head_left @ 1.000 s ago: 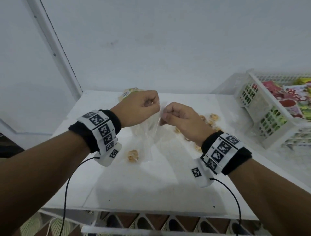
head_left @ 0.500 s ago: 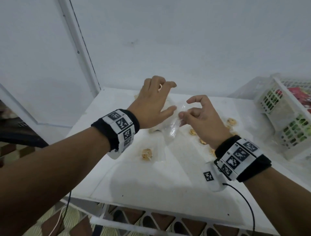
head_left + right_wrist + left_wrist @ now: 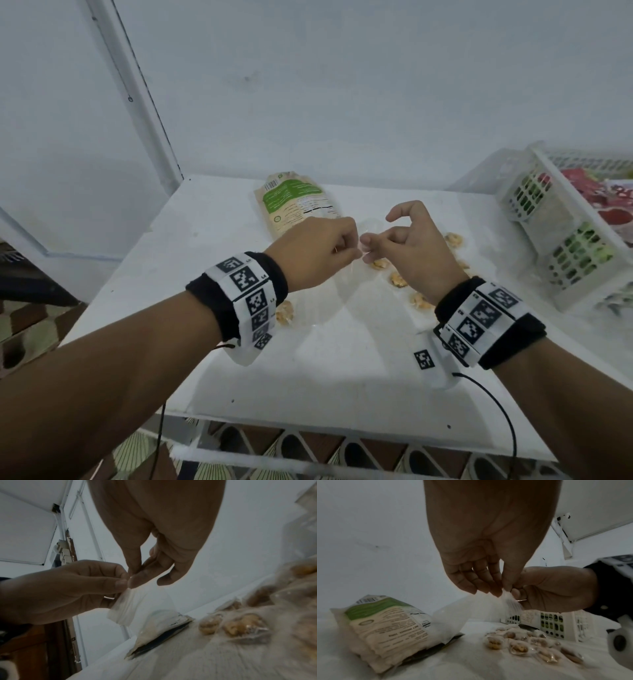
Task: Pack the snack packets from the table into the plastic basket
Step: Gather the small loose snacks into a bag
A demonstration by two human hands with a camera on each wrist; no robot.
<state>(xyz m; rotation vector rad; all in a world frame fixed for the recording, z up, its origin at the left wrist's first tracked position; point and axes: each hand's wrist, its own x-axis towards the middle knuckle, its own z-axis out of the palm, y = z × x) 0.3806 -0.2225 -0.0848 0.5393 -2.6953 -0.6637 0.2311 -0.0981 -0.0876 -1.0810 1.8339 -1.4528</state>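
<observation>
Both hands meet above the middle of the white table (image 3: 342, 377). My left hand (image 3: 352, 253) and right hand (image 3: 368, 245) pinch the top end of a clear plastic strip (image 3: 126, 608), fingertips almost touching. The strip (image 3: 510, 600) hangs down toward several small clear packets of nuts (image 3: 397, 279) lying under my right hand. One more small packet (image 3: 284, 313) lies by my left wrist. A green-and-beige snack packet (image 3: 294, 205) lies flat at the back of the table. The white plastic basket (image 3: 565, 284) stands at the right with colourful packets inside.
The table stands against a pale wall, with a white door frame (image 3: 144, 102) at the back left. The table's front edge (image 3: 342, 431) is near me, with patterned floor below it. Cables hang from both wrist bands.
Half a second ago my left hand was spread open over the green packet. It has come back and pinches the clear strip beside my right hand, which kept its hold.
</observation>
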